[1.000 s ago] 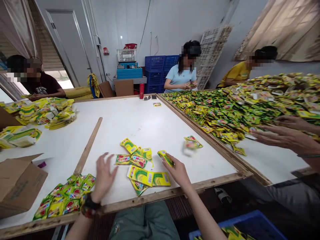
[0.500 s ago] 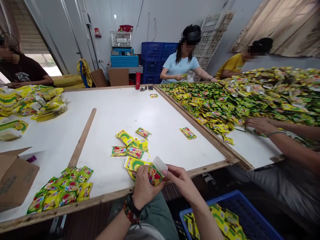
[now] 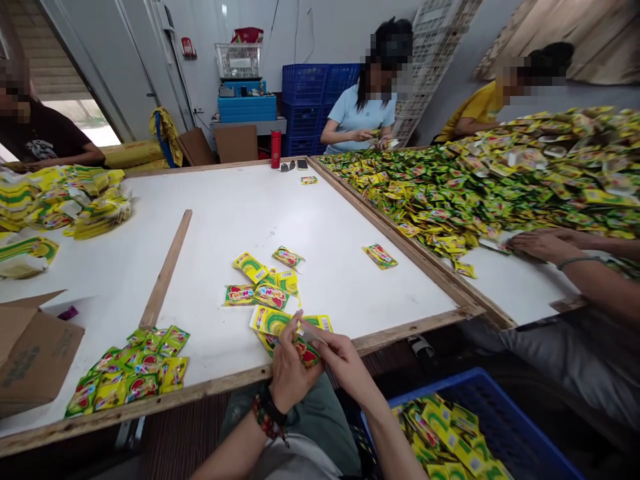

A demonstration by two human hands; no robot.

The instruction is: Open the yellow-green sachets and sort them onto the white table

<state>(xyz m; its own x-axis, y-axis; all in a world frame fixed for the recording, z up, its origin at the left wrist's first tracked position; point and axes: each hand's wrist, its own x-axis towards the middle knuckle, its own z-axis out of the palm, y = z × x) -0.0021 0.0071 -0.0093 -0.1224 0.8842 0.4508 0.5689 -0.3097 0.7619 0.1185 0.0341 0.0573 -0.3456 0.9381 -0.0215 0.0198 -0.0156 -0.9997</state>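
Blue plastic crate [image 3: 507, 417], near right, holds loose yellow sachets [image 3: 445, 433]; left hand [image 3: 295, 367] and right hand [image 3: 343, 363] raised at near edge of table [image 3: 300, 233], fingers [image 3: 320, 341] of both pinching one yellow sachet [image 3: 306, 352]

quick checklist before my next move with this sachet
1. sachet: ok, pinched between left hand and right hand
2. grip: cannot tell how firm, the fingers hide the contact
3. print on sachet: cannot tell, hands cover most of it
4. loose sachets: not ok, some lie right under the hands
5. crate: ok, blue, low to the right of the hands, holding sachets
6. co-worker's hand: ok, well apart from yours
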